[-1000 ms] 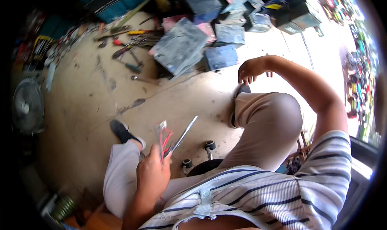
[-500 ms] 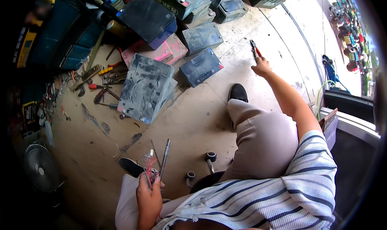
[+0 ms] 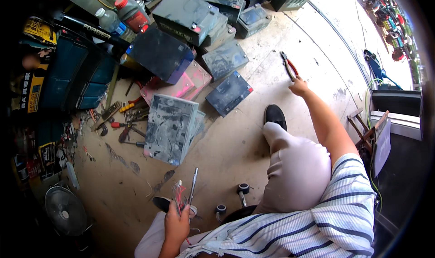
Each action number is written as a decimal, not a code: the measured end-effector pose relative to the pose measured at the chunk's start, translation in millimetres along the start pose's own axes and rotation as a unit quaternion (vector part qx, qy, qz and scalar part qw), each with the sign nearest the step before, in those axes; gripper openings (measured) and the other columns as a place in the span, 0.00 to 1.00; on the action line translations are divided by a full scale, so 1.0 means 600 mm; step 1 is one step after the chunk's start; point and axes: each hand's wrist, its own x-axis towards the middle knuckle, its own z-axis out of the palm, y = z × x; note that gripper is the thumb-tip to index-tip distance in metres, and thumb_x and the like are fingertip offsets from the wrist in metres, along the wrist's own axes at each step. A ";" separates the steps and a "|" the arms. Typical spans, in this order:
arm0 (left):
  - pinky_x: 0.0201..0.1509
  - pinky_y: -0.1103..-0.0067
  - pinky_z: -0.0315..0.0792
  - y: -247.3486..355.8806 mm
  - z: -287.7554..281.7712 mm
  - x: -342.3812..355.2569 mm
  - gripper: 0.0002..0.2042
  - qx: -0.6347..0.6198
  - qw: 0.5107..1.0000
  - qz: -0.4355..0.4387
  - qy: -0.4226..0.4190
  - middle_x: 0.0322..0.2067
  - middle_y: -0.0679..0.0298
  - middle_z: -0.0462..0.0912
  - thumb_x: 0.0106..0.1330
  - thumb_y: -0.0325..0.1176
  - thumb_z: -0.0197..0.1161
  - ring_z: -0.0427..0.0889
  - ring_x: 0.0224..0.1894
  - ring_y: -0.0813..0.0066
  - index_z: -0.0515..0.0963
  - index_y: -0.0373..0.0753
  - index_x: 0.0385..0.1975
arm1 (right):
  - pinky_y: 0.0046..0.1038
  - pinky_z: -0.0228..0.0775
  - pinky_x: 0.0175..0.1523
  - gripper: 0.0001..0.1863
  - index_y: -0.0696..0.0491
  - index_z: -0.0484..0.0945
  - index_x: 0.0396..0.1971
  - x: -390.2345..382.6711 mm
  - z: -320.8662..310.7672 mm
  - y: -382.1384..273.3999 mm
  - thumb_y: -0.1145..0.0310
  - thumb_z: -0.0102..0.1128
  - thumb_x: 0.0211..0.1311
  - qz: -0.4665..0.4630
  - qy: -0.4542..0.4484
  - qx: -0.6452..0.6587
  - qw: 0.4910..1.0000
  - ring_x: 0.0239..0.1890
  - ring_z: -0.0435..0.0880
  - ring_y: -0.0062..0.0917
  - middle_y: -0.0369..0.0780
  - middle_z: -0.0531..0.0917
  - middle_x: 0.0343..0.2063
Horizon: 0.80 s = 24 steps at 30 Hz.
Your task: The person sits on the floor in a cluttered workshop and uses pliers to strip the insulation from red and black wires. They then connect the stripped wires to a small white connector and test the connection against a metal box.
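Note:
My left hand [image 3: 176, 224], low in the view over my left leg, is closed round a bundle of thin red wires with a white connector [image 3: 180, 189] and a long metal tool [image 3: 194, 185] pointing upward. My right hand [image 3: 297, 86] reaches out beyond my right foot [image 3: 274, 117] to the pale floor, its fingers closed on the red-handled pliers [image 3: 289, 64], whose jaws point away from me. Just left of it lies a small dark battery [image 3: 226, 94] with a red terminal.
Several dusty batteries [image 3: 167, 126] are piled ahead, beside bottles [image 3: 131, 16] and scattered hand tools [image 3: 127, 131]. A fan [image 3: 65, 212] is at the lower left, dark cases [image 3: 77, 72] above it. Chair casters [image 3: 243, 190] show below me. A wooden frame [image 3: 360, 129] stands at the right.
My right arm has stretched forward, and that hand has taken hold of the pliers on the floor. The view has turned, bringing more of the bottles and batteries in. My left hand still holds its bundle.

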 end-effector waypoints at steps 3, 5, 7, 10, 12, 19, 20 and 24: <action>0.31 0.69 0.73 0.016 -0.007 0.004 0.09 -0.019 1.000 0.000 -0.017 0.22 0.55 0.82 0.65 0.33 0.56 0.83 0.27 0.57 0.68 0.33 0.32 | 0.39 0.55 0.65 0.25 0.54 0.76 0.51 0.027 0.016 0.018 0.60 0.49 0.53 -0.051 -0.030 -0.003 0.998 0.62 0.64 0.43 0.46 0.62 0.64; 0.30 0.67 0.73 0.010 -0.010 0.003 0.11 -0.019 1.000 -0.005 -0.023 0.22 0.54 0.82 0.65 0.35 0.57 0.83 0.26 0.54 0.67 0.33 0.31 | 0.38 0.60 0.62 0.22 0.56 0.80 0.44 0.012 0.003 0.003 0.61 0.48 0.54 -0.077 -0.017 -0.023 0.997 0.56 0.71 0.42 0.48 0.73 0.54; 0.31 0.67 0.73 -0.003 -0.016 0.008 0.11 -0.005 1.000 0.022 -0.014 0.23 0.54 0.82 0.65 0.35 0.57 0.82 0.27 0.53 0.67 0.33 0.31 | 0.37 0.64 0.59 0.19 0.57 0.81 0.40 0.015 0.011 0.014 0.62 0.50 0.54 -0.075 -0.018 -0.040 0.996 0.52 0.75 0.42 0.49 0.78 0.48; 0.32 0.66 0.73 -0.019 -0.021 0.012 0.11 0.018 0.999 0.036 -0.006 0.24 0.54 0.82 0.65 0.35 0.57 0.82 0.29 0.53 0.67 0.33 0.31 | 0.35 0.71 0.52 0.17 0.59 0.82 0.36 -0.020 0.012 -0.001 0.62 0.55 0.53 -0.017 -0.036 -0.018 0.999 0.46 0.80 0.42 0.50 0.82 0.40; 0.32 0.66 0.73 -0.026 -0.026 0.013 0.11 0.022 0.999 0.037 -0.008 0.25 0.54 0.82 0.65 0.35 0.57 0.82 0.30 0.53 0.68 0.33 0.31 | 0.35 0.73 0.49 0.19 0.59 0.82 0.36 -0.065 0.004 -0.004 0.59 0.60 0.52 0.034 -0.021 0.011 0.999 0.45 0.81 0.40 0.51 0.82 0.41; 0.35 0.68 0.73 -0.040 -0.043 0.009 0.12 -0.014 0.998 0.038 -0.040 0.26 0.53 0.82 0.65 0.37 0.57 0.82 0.31 0.54 0.69 0.33 0.36 | 0.37 0.72 0.50 0.18 0.58 0.81 0.35 -0.134 0.063 0.046 0.58 0.63 0.51 0.006 -0.040 0.026 0.999 0.45 0.80 0.42 0.49 0.82 0.38; 0.35 0.68 0.74 -0.047 -0.044 0.011 0.12 -0.014 0.998 0.041 -0.043 0.27 0.53 0.82 0.65 0.37 0.57 0.82 0.31 0.54 0.69 0.33 0.37 | 0.37 0.72 0.51 0.17 0.58 0.81 0.35 -0.146 0.069 0.045 0.59 0.63 0.51 -0.017 -0.026 0.030 0.999 0.46 0.80 0.42 0.49 0.81 0.40; 0.36 0.69 0.73 -0.044 -0.060 0.009 0.13 0.014 0.997 0.074 -0.035 0.28 0.54 0.82 0.66 0.38 0.56 0.82 0.33 0.55 0.70 0.33 0.40 | 0.36 0.68 0.56 0.14 0.57 0.80 0.35 -0.172 0.117 0.046 0.65 0.58 0.52 -0.034 0.057 0.114 0.991 0.50 0.76 0.42 0.49 0.77 0.47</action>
